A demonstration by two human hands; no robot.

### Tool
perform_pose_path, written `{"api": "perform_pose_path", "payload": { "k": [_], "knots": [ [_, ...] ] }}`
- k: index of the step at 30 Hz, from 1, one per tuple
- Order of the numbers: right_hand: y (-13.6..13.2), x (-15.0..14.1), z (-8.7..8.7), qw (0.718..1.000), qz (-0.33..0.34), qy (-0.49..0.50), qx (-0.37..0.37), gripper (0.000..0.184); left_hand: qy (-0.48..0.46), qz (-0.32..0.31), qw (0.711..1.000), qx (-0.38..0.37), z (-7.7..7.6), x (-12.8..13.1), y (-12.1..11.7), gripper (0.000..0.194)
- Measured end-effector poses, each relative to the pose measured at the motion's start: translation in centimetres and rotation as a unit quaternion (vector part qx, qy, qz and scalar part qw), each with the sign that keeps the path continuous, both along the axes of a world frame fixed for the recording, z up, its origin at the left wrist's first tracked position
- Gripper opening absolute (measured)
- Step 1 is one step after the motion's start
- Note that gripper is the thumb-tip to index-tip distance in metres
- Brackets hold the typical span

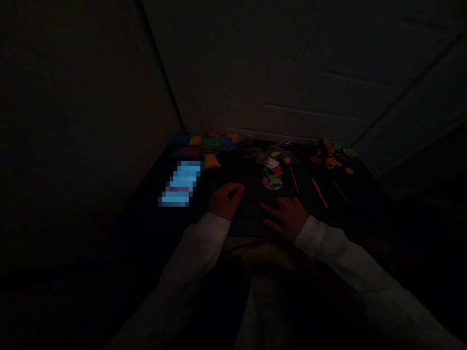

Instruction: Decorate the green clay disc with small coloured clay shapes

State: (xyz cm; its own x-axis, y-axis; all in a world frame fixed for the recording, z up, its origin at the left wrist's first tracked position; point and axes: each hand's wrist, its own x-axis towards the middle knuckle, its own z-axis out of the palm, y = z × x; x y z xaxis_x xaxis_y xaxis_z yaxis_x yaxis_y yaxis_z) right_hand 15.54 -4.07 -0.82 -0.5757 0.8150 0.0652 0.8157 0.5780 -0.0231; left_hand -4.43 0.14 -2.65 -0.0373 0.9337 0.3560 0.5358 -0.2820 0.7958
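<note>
The scene is very dark. My left hand (pixel 223 201) is above the near part of the dark table, thumb and fingertips pressed together. Whatever it may pinch is too small or dim to make out. With fingers spread, my right hand (pixel 287 216) lies palm down on the tabletop and holds nothing. Just beyond it is a round green piece (pixel 276 182) decorated with pink and red bits. Farther right lie a thin pink stick (pixel 294 180) and a pink plastic modelling knife (pixel 320 193).
A glowing, blurred screen (pixel 182 182) lies left of my left hand. Several bags of coloured clay (pixel 211 144) line the back left, with an orange bag (pixel 212 161) nearer. Small clear packets (pixel 273 154) lie at mid-back, and colourful shaped pieces (pixel 331 162) at back right. A wall (pixel 255 63) rises behind.
</note>
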Motion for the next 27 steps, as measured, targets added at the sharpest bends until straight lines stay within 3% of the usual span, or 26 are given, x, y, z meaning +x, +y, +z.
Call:
{"api": "perform_pose_path", "payload": {
  "k": [7, 18, 23, 27],
  "knots": [
    [-0.3, -0.2, 0.0, 1.000, 0.006, 0.017, -0.003, 0.051, 0.001, -0.002, 1.000, -0.001, 0.1, 0.0, 0.0, 0.021],
    [1.8, 0.0, -1.2, 0.989, -0.073, 0.130, -0.003, 0.042, -0.007, -0.006, 1.000, -0.008, 0.0, -0.1, 0.1, 0.021],
    [2.3, -0.8, -1.4, 0.970, -0.104, 0.218, -0.017, 0.028, -0.013, -0.023, 1.000, -0.014, -0.1, -0.1, 0.1, 0.018],
    [2.1, -1.0, -1.0, 0.936, -0.119, 0.328, -0.045, 0.023, -0.026, -0.062, 0.998, -0.017, 0.3, 0.3, -0.3, 0.013]
  ]
}}
